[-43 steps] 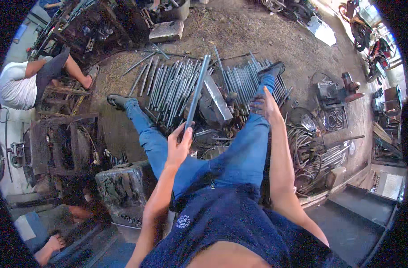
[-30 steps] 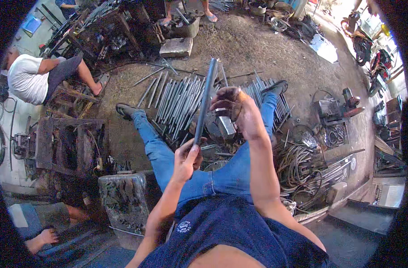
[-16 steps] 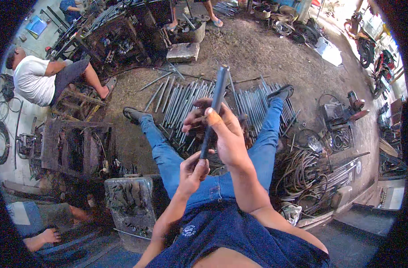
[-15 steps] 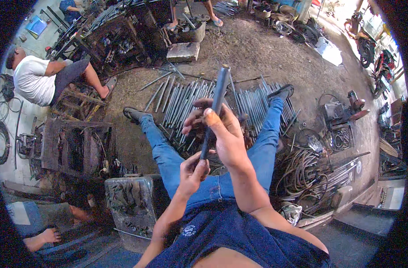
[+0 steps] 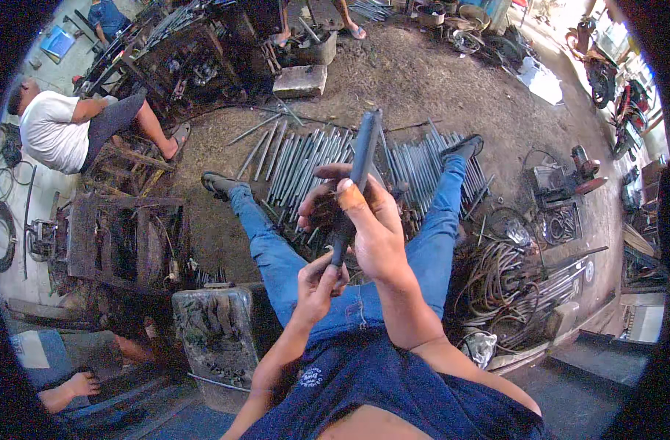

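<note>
A dark grey metal pipe (image 5: pixel 365 149) stands slanted in front of me, its upper end leaning away and slightly right. My left hand (image 5: pixel 321 281) pinches its lower end between thumb and fingers. Higher up, my right hand (image 5: pixel 371 224) is curled loosely around the shaft, with an orange-brown strip on the thumb. Part of the shaft is hidden by this hand. Past my hands, many grey metal rods (image 5: pixel 308 167) lie side by side on the ground between my feet, with a second batch of rods (image 5: pixel 421 170) to the right.
A dirty metal box (image 5: pixel 216 334) stands at my left hip. Coiled hose (image 5: pixel 494 282) and long bars lie at the right, below a grinder-like machine (image 5: pixel 580 176). A person in a white shirt (image 5: pixel 56 132) sits at the left. A stone block (image 5: pixel 300 81) lies ahead.
The pipe's upper end has turned slightly and shifted a little right. Both hands keep their places on it, with the left hand slightly to the right.
</note>
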### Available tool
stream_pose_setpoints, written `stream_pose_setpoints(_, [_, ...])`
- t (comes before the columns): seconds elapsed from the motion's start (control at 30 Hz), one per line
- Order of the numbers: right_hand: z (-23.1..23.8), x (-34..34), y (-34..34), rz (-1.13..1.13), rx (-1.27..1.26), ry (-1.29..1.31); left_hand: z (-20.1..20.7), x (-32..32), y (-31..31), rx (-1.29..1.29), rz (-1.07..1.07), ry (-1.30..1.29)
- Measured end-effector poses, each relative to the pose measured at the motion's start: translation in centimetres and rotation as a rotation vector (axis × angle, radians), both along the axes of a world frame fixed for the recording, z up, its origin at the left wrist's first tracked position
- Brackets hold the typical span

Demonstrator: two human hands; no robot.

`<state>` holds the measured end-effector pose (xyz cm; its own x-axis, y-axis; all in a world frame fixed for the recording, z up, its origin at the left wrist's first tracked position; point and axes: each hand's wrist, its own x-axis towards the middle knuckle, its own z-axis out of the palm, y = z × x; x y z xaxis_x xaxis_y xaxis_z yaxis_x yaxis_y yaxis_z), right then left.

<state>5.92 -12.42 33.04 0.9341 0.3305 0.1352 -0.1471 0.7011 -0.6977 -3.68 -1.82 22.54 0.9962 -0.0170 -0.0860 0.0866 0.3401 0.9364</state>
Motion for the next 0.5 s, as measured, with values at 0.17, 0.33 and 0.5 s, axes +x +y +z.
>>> stream_pose_setpoints(0.17, [-0.2,0.2,-0.1,0.018,0.02,0.006,0.3,0.0,-0.1,-0.057,-0.016,-0.015])
stream_pose_setpoints(0.33, [-0.1,0.3,-0.2,0.031,0.022,0.004,1.1,-0.1,-0.4,0.065,0.005,-0.023])
stream_pose_setpoints(0.5, [0.3,0.4,-0.5,0.041,0.061,-0.006,2.1,-0.4,-1.1,0.059,0.048,0.006])
